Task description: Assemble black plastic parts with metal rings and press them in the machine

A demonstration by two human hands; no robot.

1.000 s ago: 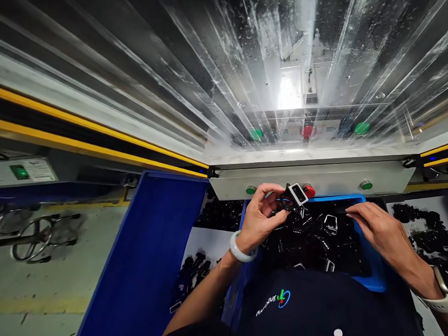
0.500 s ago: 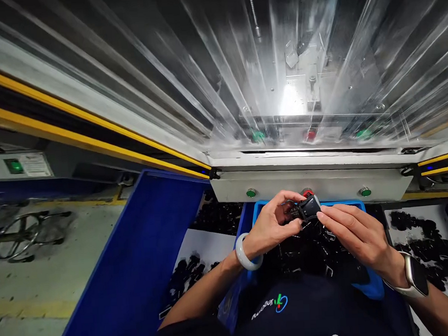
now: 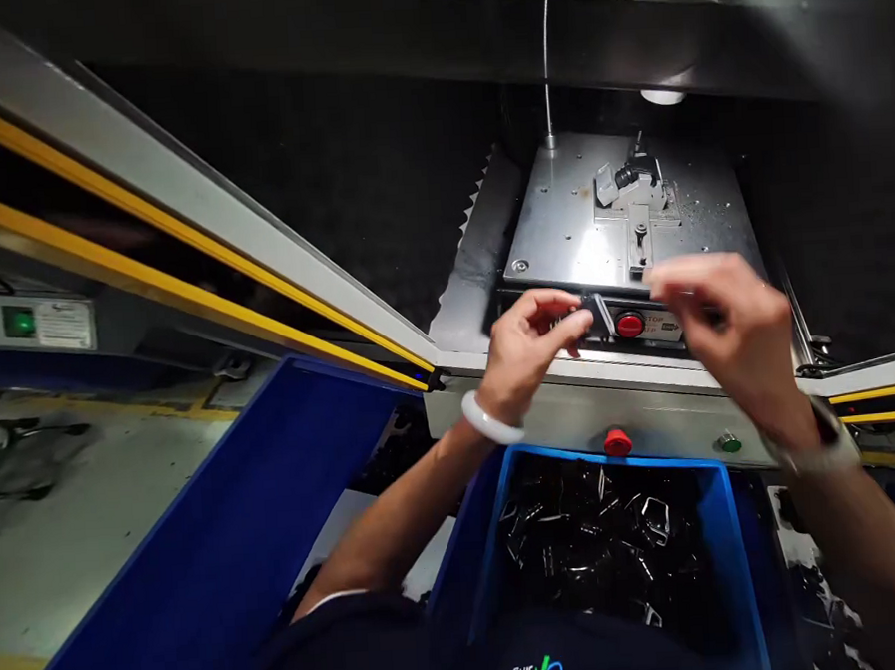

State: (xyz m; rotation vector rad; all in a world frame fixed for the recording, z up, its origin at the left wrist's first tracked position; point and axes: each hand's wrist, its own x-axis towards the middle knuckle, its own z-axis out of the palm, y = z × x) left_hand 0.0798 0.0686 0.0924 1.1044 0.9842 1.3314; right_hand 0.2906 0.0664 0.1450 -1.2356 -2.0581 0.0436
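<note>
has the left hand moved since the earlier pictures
Yes, upward in the view: against the lower red button, the left hand has gone from mostly below its level to above it.

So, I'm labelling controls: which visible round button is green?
The rightmost button on the front panel; its left neighbour and the upper button are red.

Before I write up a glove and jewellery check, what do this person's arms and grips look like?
The left grip and right grip are ungloved. A smooth, rounded white bangle circles the left wrist; a pale band, blurred, is on the right. The left forearm is bare up to a dark sleeve with a thin white edge.
</note>
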